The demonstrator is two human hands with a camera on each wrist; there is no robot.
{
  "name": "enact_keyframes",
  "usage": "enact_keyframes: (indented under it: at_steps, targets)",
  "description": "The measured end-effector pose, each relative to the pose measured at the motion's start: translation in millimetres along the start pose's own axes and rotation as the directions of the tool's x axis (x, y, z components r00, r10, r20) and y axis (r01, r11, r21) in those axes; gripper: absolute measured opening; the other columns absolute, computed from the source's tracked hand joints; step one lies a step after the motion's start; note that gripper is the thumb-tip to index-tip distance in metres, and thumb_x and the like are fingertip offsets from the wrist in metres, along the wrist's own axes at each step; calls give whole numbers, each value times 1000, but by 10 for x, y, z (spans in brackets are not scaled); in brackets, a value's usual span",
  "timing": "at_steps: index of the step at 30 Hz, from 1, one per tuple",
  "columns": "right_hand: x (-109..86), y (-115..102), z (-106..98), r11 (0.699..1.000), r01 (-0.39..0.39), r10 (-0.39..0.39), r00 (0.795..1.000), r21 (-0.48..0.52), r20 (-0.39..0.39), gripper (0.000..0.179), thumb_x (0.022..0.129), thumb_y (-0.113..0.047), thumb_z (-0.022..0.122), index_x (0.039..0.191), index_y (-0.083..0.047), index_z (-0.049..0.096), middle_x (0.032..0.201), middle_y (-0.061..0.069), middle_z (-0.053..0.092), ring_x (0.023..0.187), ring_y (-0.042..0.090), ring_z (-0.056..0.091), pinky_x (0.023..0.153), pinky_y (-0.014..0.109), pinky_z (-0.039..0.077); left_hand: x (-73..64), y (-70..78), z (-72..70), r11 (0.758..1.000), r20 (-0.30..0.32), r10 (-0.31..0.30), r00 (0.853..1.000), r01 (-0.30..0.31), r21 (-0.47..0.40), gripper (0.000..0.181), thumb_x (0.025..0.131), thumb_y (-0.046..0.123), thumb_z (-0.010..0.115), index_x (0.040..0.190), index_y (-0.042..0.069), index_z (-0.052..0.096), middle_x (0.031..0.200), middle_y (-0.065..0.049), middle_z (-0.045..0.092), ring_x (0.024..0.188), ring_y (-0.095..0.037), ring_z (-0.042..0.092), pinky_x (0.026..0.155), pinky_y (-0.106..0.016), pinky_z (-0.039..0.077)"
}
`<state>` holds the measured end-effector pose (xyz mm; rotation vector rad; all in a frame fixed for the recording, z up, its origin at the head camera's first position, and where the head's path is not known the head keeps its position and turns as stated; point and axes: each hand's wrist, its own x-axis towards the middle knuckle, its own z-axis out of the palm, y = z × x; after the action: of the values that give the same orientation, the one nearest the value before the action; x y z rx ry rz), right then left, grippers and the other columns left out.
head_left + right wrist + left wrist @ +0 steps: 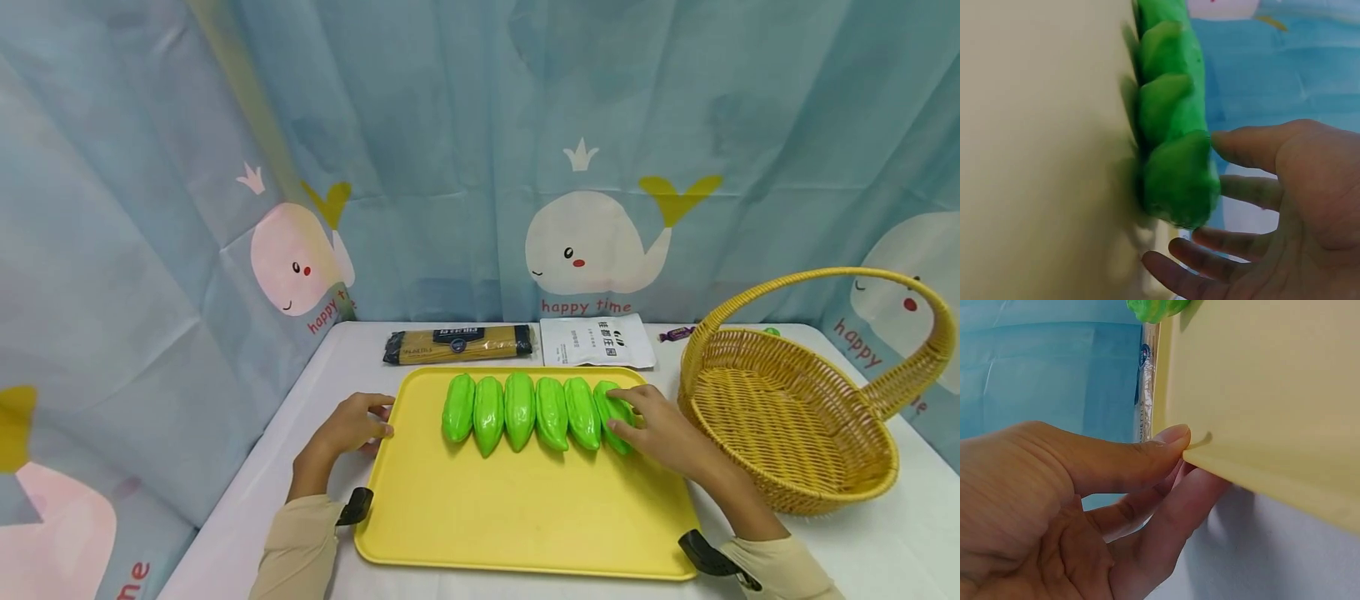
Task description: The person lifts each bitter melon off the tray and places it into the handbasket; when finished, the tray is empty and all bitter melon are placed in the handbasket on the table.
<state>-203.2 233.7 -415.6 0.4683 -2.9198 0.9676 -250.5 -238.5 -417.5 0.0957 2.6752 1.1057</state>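
Note:
A yellow tray (510, 517) lies on the white table, with several glossy green, ridged, tapered toy vegetables (520, 412) side by side across its far half. The left hand (358, 423) pinches the tray's left edge. In the left wrist view, its thumb (1174, 436) lies on top of the rim and its fingers are underneath. Over the rightmost green toy vegetable (1179, 181), the right hand (652, 425) has its thumb and fingers loosely spread. The thumb tip touches that toy vegetable, which rests in the row. The other fingers hang relaxed beside it.
Behind the tray lie a pack of spaghetti (459, 344), a white pouch (596, 340) and a small purple-wrapped candy (677, 334). A wicker basket (795, 417) with a tall handle stands at the right. Blue whale-print curtains (450, 167) hang around the table.

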Motion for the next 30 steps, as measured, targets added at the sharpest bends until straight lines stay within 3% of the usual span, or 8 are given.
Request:
enact_keyframes:
  at_steps: [12, 21, 30]
  targets:
    - [41, 30, -11, 997, -76, 77, 997, 32, -30, 31, 99, -19, 75, 125, -4, 68, 132, 28, 61, 107, 41, 67, 83, 52, 57, 18, -15, 13, 1000, -6, -13, 1000, 13, -11, 58, 94, 2, 74, 148, -8, 55, 124, -23, 65, 74, -18, 63, 65, -35, 61]
    - [23, 1, -42, 989, -145, 145, 989, 28, 6, 60, 97, -23, 74, 149, 1, 54, 127, 30, 66, 113, 47, 68, 86, 57, 59, 10, 8, 22, 999, -6, -52, 999, 52, 4, 59, 95, 3, 75, 149, -6, 55, 126, -22, 65, 79, -20, 63, 66, -34, 60]
    - [-87, -214, -268, 982, -153, 156, 988, 108, -16, 65, 96, -22, 73, 154, -5, 51, 133, 27, 63, 114, 40, 63, 82, 48, 56, 12, 17, 28, 998, -12, -56, 998, 56, 3, 59, 95, 2, 75, 150, -6, 55, 126, -22, 64, 81, -20, 64, 66, -36, 61]
